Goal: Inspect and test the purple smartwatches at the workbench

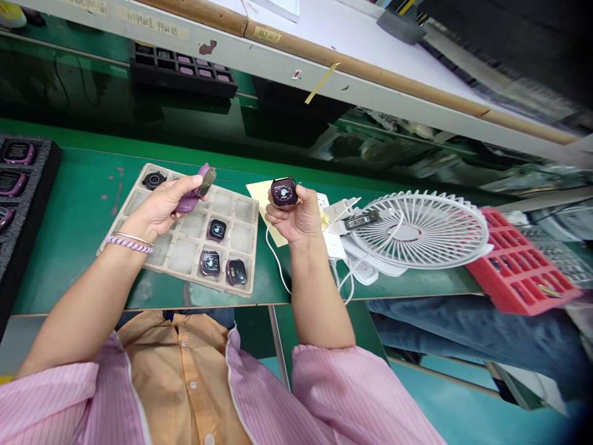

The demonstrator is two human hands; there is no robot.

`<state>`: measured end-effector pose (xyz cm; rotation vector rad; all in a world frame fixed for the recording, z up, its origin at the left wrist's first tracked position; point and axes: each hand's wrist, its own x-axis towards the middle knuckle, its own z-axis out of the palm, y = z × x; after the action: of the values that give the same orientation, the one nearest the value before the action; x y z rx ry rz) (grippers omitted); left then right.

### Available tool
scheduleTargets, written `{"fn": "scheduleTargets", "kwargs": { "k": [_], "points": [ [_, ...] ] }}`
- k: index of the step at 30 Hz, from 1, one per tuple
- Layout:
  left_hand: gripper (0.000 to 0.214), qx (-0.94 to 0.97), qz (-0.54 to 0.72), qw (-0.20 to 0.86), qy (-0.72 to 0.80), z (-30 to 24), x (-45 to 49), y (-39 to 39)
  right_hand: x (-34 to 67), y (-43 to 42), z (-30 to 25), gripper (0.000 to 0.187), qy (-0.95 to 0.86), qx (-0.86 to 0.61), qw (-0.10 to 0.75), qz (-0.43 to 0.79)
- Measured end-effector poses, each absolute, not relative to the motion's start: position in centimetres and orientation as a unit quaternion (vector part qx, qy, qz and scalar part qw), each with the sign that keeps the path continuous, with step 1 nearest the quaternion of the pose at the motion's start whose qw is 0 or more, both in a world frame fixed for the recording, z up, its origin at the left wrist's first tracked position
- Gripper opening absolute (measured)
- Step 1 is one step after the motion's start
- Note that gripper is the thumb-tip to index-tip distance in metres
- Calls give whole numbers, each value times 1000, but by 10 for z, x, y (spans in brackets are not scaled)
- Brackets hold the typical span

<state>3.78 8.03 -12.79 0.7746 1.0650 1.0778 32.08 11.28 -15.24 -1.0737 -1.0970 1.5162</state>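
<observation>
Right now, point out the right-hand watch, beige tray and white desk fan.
Watch (284, 192), in the right hand (293, 217), head view, on its screen.
Beige tray (243, 237), head view, on a bare compartment.
White desk fan (439, 230), head view, on its guard.

A long green work table (69, 259) runs across the room. A white shelf (324, 31) with a wood edge (370, 75) sits above it, and the floor (445, 411) is blue.

Left hand (160, 207) holds a purple smartwatch (200, 187), right hand (293, 217) another smartwatch (283, 191).
</observation>
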Motion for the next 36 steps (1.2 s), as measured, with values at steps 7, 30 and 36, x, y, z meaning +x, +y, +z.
{"fn": "scheduleTargets", "kwargs": {
  "k": [7,30,36],
  "points": [
    [35,349,472,657,473,-128,38,80,323,117,-155,63,-442,-408,472,644],
    [46,368,462,643,488,-131,39,83,423,124,-184,22,-807,-495,263,184],
    [49,357,473,649,477,-130,39,83,410,114,-186,21,-815,-500,249,156]
  ]
}}
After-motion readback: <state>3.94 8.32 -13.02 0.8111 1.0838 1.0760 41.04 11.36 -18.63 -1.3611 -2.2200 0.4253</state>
